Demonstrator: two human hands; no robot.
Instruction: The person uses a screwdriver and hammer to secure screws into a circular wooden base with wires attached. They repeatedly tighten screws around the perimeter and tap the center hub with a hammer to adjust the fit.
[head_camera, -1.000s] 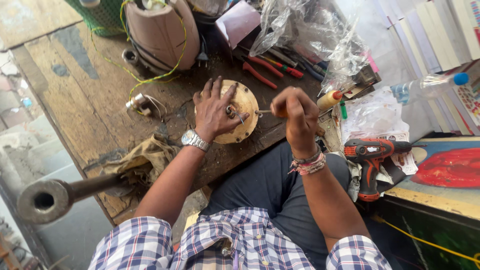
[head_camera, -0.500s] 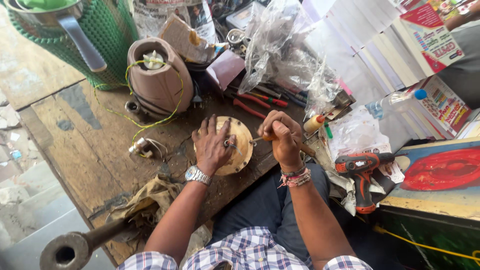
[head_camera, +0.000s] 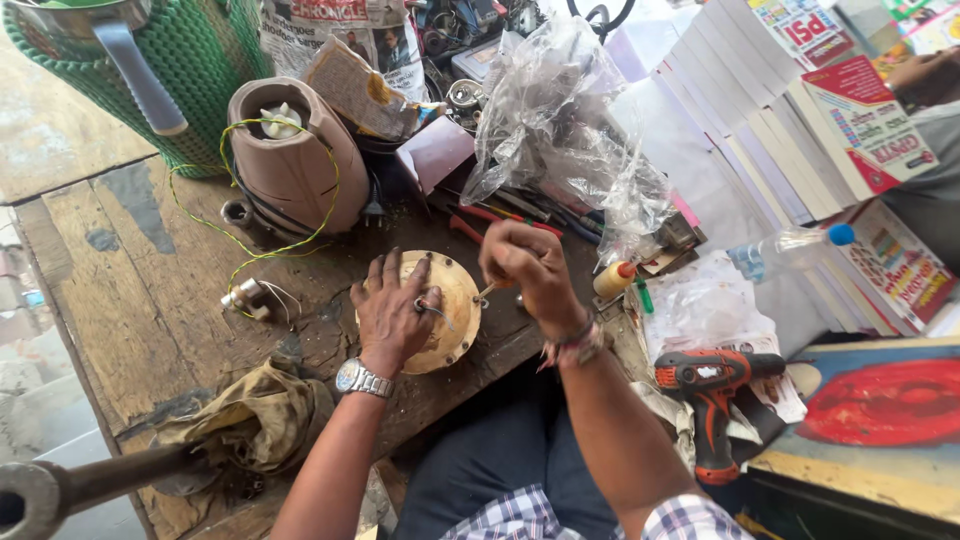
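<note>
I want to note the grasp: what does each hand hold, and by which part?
Left hand presses flat on the tan round disc. Right hand grips a thin tool by its handle end.

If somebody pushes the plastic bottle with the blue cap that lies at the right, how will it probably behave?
The plastic bottle lies on its side on crumpled plastic wrap, so it would probably roll or slide easily. It looks thin and clear, so it is likely light and may dent under the fingers. Its blue cap is on, so spilling seems unlikely.
</note>
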